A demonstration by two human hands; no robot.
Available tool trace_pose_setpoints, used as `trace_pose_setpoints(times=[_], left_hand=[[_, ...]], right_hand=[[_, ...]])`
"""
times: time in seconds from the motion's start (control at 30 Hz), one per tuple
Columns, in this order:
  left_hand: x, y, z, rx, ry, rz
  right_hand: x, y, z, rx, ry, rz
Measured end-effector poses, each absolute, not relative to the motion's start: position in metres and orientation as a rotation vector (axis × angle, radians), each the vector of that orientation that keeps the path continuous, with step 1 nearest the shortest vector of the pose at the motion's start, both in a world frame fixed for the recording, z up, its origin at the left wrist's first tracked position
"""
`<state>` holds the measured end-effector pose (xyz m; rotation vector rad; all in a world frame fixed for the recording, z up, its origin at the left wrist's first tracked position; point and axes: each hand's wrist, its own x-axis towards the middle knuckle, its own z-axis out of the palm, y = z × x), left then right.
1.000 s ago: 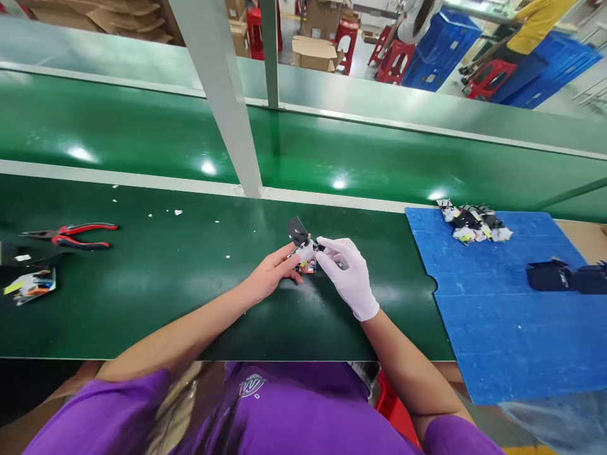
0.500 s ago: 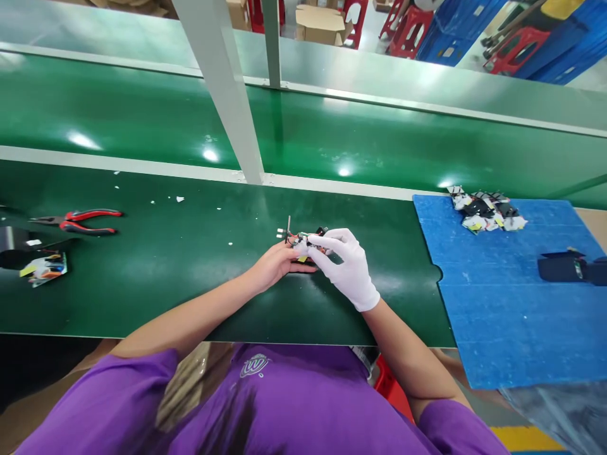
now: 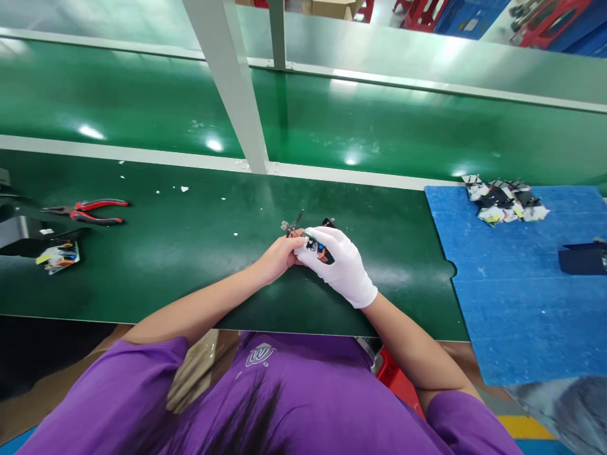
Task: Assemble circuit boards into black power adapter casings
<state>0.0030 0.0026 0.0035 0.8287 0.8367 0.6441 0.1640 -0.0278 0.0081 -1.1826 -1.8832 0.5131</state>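
Note:
Between my hands, above the dark green bench, is a small circuit board [image 3: 315, 245] with wires and electronic parts on it. My bare left hand [image 3: 282, 258] grips its left end, thumb on top. My right hand [image 3: 342, 262], in a white glove, curls around the right side, with fingers along the far edge and thumb at the near edge. A small connector on wires [image 3: 287, 225] sticks out beyond my left fingertips. A black part [image 3: 328, 222] shows past my right fingers. Much of the board is covered by the glove.
Red-handled pliers [image 3: 97, 212] lie at left, near a wired board [image 3: 59, 256] and a black casing [image 3: 21, 234]. At right, a blue sheet [image 3: 516, 303] bears several wired boards [image 3: 505, 202] and a black casing [image 3: 583, 258]. A metal post [image 3: 237, 95] rises behind my hands.
My right hand has gone from pinching at the board's top to wrapping around its right side. The board has turned in my hands, and the view has shifted slightly.

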Motion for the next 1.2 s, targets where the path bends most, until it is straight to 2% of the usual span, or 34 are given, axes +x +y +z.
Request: trace_pose_setpoints(times=[0.27,0.7,1.2], left_hand=[[-0.008,0.007,0.017,1.444,1.0,0.705],[-0.013,0.007,0.024,1.451,1.183,0.742],[-0.012,0.009,0.029,1.685,1.188,0.822]], right_hand=[[0.171,-0.026,0.017,-1.146,-1.859,0.561],[0.172,-0.031,0.023,-1.217,-1.87,0.589],[0.171,-0.031,0.019,-1.219,-1.885,0.422]])
